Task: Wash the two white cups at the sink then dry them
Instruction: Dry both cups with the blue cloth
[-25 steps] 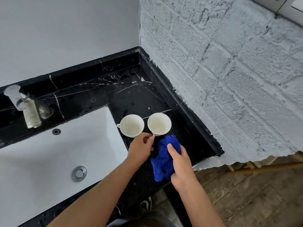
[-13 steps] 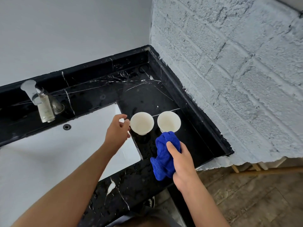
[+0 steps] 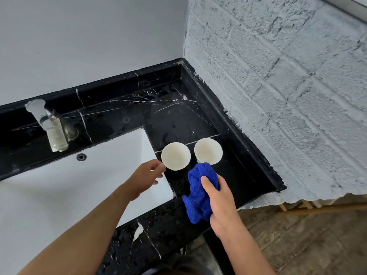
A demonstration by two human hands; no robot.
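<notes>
Two white cups stand side by side on the black marble counter (image 3: 178, 124) right of the sink. My left hand (image 3: 146, 176) pinches the handle of the left cup (image 3: 175, 156); whether that cup still rests on the counter or is slightly raised is unclear. The right cup (image 3: 208, 150) stands alone, its near rim partly hidden by a blue cloth (image 3: 199, 197). My right hand (image 3: 220, 203) grips that bunched cloth just in front of the right cup.
A white rectangular sink (image 3: 59, 195) with an overflow hole fills the left. A chrome faucet (image 3: 49, 126) stands behind it. A rough white brick wall (image 3: 278, 96) borders the counter on the right. Wooden floor (image 3: 307, 235) lies beyond the counter's front edge.
My left hand left the right cup's handle, swung left over the sink edge, and now pinches the left cup's handle. My right hand kept holding the blue cloth in place.
</notes>
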